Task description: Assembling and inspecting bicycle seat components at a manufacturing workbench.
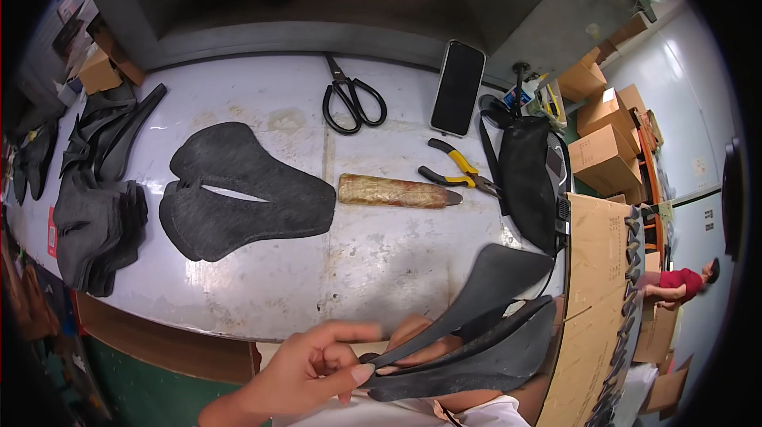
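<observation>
Table (381, 268) carries scissors (349, 103), phone (458, 90), yellow-black pliers (463, 169), wrapped tool (397, 191), flat dark panels (254, 189) left of the tool, dark stack (95, 228) at far left. Black bag (528, 181) crowds the space beyond the held piece. Cardboard boxes (607, 153) at right. Dark workpiece (484, 292) held over the near table edge, long axis diagonal, narrow end lower left, broad ends upper right. Left hand (321, 359) pinches the narrow end; right hand (432, 348) is partly hidden behind it, grip can't tell. Counts: scissors one pair, pliers one, phone one, bag one; stack layers uncountable.
</observation>
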`<state>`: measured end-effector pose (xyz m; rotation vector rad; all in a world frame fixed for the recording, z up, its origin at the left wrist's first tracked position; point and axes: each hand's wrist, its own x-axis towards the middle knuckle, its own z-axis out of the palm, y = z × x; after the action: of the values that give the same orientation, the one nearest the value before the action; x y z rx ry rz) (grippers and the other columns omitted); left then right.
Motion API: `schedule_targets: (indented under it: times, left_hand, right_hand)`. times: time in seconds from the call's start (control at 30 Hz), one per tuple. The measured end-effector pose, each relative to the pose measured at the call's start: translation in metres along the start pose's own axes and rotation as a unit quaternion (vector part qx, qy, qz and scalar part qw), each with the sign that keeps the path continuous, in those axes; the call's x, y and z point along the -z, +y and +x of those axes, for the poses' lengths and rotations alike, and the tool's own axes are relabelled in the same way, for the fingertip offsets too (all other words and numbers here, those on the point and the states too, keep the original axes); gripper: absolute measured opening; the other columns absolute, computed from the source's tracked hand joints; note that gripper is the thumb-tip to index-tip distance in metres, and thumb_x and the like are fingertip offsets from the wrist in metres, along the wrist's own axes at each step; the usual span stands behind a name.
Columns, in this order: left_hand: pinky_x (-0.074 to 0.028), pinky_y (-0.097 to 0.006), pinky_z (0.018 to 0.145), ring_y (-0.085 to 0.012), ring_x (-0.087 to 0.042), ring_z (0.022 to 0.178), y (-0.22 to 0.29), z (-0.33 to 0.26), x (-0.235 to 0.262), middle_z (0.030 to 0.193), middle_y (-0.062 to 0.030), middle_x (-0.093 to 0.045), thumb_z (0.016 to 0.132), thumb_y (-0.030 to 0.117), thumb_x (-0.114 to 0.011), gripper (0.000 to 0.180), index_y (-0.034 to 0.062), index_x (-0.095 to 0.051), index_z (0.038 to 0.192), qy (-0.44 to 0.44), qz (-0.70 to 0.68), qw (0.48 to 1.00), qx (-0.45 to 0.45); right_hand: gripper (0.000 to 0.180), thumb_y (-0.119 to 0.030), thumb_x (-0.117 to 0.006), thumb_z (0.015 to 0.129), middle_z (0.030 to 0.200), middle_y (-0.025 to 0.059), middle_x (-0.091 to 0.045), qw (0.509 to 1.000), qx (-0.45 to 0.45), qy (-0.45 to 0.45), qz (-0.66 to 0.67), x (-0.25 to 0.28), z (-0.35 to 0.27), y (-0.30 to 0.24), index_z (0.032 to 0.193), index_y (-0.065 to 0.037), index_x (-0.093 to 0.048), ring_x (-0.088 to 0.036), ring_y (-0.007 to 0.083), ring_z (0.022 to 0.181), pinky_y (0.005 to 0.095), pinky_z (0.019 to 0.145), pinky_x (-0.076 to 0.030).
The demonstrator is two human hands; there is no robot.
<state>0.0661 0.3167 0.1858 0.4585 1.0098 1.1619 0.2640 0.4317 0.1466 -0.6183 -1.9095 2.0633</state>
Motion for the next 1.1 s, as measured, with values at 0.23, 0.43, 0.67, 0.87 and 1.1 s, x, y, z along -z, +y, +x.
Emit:
schedule_targets:
  times: [0.23, 0.43, 0.67, 0.87, 1.1]
  left_hand:
    - [-0.048, -0.020, 0.056, -0.0078, -0.058, 0.060, 0.004, 0.000, -0.006, 0.076, -0.0075, -0.065, 0.092, -0.003, -0.057, 0.043, -0.0021, -0.052, 0.135, -0.079, 0.068, 0.994, -0.025]
    - [-0.049, -0.021, 0.055, -0.0095, -0.059, 0.058, 0.000, -0.009, 0.000, 0.082, -0.0110, -0.068, 0.092, -0.003, -0.054, 0.037, -0.0053, -0.056, 0.129, 0.020, -0.053, 0.995, 0.079]
    - [-0.048, -0.022, 0.053, -0.0111, -0.060, 0.057, -0.007, -0.011, 0.002, 0.084, -0.0135, -0.070, 0.091, -0.003, -0.054, 0.036, -0.0079, -0.057, 0.127, 0.038, -0.099, 0.991, 0.081]
    - [-0.050, -0.021, 0.054, -0.0098, -0.061, 0.058, -0.001, -0.007, -0.007, 0.079, -0.0114, -0.069, 0.089, -0.003, -0.057, 0.037, -0.0075, -0.058, 0.125, 0.024, -0.064, 0.994, 0.085]
    - [-0.052, -0.021, 0.054, -0.0088, -0.060, 0.057, -0.005, -0.012, -0.011, 0.074, -0.0084, -0.067, 0.087, -0.006, -0.057, 0.038, -0.0042, -0.059, 0.126, 0.043, -0.012, 0.998, 0.045]
  right_hand:
    - [0.013, -0.007, -0.079, 0.078, 0.086, 0.0112, -0.065, 0.991, 0.096, 0.078, 0.045, -0.002, -0.001, -0.014, 0.082, 0.000, -0.069, -0.066, 0.0202, 0.080, 0.0341, 0.068, -0.052]
    - [0.018, -0.014, -0.075, 0.085, 0.092, 0.0091, -0.065, 0.980, 0.049, 0.121, 0.150, 0.002, 0.004, -0.002, 0.092, 0.001, -0.067, -0.064, 0.0171, 0.086, 0.0305, 0.074, -0.050]
    - [0.018, -0.014, -0.075, 0.085, 0.094, 0.0102, -0.065, 0.984, 0.031, 0.115, 0.134, 0.000, 0.010, -0.007, 0.093, 0.000, -0.067, -0.064, 0.0184, 0.086, 0.0312, 0.076, -0.051]
    - [0.018, -0.013, -0.074, 0.085, 0.096, 0.0111, -0.065, 0.987, 0.015, 0.113, 0.114, 0.002, 0.009, -0.019, 0.095, 0.000, -0.066, -0.064, 0.0196, 0.087, 0.0318, 0.077, -0.052]
    - [0.017, -0.010, -0.074, 0.085, 0.098, 0.0138, -0.066, 0.978, 0.039, 0.108, 0.173, -0.010, 0.015, -0.010, 0.095, 0.000, -0.065, -0.065, 0.0223, 0.088, 0.0330, 0.079, -0.053]
